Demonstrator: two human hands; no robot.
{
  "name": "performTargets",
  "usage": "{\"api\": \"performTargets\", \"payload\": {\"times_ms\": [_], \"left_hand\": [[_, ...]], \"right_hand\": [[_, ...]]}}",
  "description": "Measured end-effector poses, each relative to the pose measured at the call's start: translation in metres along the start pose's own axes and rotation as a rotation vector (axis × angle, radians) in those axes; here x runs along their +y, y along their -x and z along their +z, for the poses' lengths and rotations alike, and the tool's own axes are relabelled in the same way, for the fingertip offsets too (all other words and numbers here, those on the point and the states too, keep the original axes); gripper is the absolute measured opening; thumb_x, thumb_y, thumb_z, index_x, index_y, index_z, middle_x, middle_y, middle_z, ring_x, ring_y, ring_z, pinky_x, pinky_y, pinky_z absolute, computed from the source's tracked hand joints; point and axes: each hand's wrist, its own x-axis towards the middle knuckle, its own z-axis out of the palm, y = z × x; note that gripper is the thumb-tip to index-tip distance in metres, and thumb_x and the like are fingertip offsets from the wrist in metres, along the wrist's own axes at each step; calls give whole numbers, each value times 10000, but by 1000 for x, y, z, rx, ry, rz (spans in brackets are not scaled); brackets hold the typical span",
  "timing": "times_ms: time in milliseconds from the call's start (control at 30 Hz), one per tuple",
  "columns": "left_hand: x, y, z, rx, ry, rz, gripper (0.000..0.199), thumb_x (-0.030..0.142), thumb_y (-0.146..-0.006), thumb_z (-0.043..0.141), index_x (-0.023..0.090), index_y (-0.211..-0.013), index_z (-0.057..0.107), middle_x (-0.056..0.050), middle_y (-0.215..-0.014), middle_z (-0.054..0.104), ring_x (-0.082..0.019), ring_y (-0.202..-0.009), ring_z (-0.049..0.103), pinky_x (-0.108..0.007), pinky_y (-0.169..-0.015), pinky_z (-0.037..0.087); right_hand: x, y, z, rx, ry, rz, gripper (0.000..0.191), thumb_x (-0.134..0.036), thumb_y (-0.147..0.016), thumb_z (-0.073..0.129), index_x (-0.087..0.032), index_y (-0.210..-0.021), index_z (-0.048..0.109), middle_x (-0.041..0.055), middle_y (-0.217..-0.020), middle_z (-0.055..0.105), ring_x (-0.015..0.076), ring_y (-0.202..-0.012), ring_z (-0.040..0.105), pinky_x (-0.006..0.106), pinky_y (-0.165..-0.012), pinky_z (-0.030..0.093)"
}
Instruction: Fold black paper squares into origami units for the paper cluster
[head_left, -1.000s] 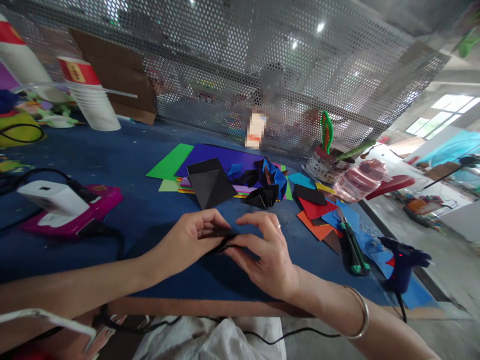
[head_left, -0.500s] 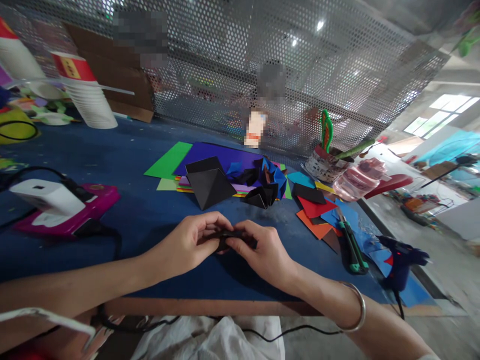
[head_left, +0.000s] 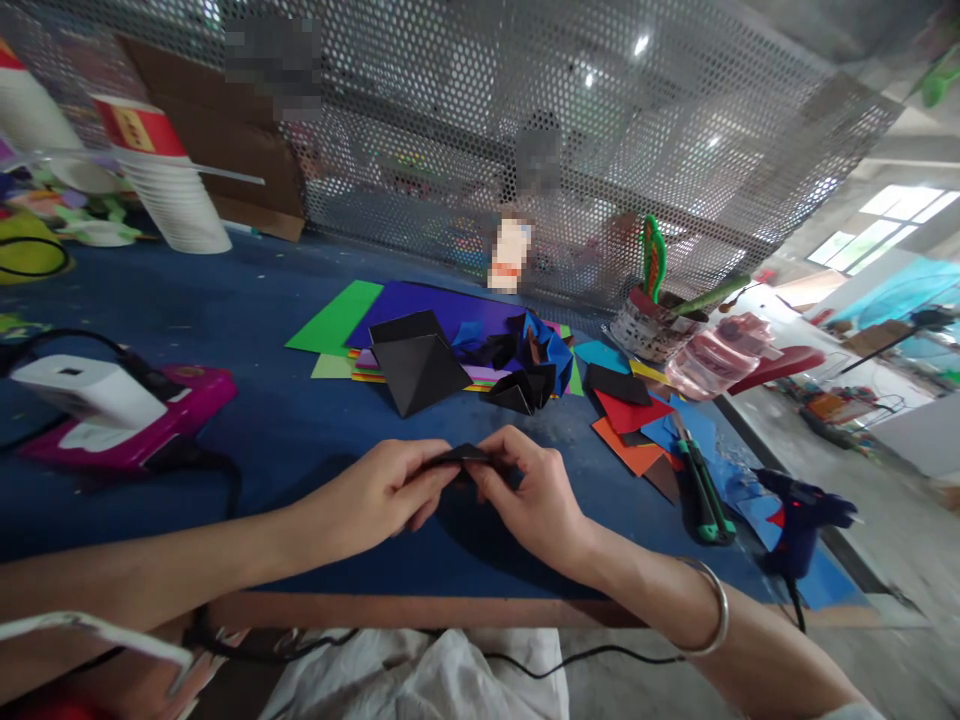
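Between my two hands is a small piece of folded black paper (head_left: 466, 453), raised a little over the blue tabletop. My left hand (head_left: 394, 487) pinches its left end between thumb and fingers. On the other end, my right hand (head_left: 529, 485) closes in the same way; its fingertips are partly hidden behind the paper. Just beyond lie creased black paper sheets (head_left: 424, 365). To their right sits a cluster of folded blue and black paper pieces (head_left: 536, 360). Both rest on a stack of coloured paper (head_left: 427, 312).
Right of my hands lie a green utility knife (head_left: 703, 490), a dark blue glue gun (head_left: 806, 520) and coloured paper scraps (head_left: 634, 450). A pink power strip (head_left: 202, 390) is at the left. Paper cups (head_left: 169, 190) and a pink bottle (head_left: 720, 355) stand farther back.
The black paper has been turned between my fingers and now shows a low peak. My right hand has risen slightly, and my left fingers have shifted along the paper.
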Motion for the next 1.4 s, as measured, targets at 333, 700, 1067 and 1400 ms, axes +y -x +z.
{"api": "performTargets", "payload": {"times_ms": [333, 700, 1067, 1400], "left_hand": [[1, -1, -4, 183, -113, 64, 344, 490, -892, 619, 220, -681, 649, 45, -562, 438, -128, -532, 354, -240, -460, 265], [-1, 1, -5, 90, -146, 94, 355, 500, -937, 565, 225, -722, 631, 56, -569, 417, -128, -516, 346, -245, -458, 260], [-1, -3, -5, 143, -251, 116, 284, 437, -918, 510, 227, -772, 632, 42, -590, 570, -146, -537, 512, -257, -519, 372], [-7, 2, -1, 182, -575, 284, 227, 331, -908, 472, 238, -730, 577, 21, -642, 641, -153, -560, 558, -288, -578, 348]], "right_hand": [[8, -1, 5, -135, -100, 0, 223, -226, -1031, 599, -213, -1189, 756, -2, -824, 784, 159, -734, 764, 268, -697, 619], [-7, 1, 1, -108, -47, -131, 257, -172, -1023, 533, -232, -992, 781, -28, -724, 694, 130, -630, 649, 245, -625, 524], [1, 10, 8, -129, 85, -100, 402, -258, -1055, 630, -209, -1449, 569, 88, -1086, 843, 235, -914, 828, 371, -803, 675], [0, 4, 3, 26, 167, -390, 321, -81, -961, 596, -222, -1207, 746, 54, -1050, 798, 179, -951, 784, 294, -861, 659]]}}
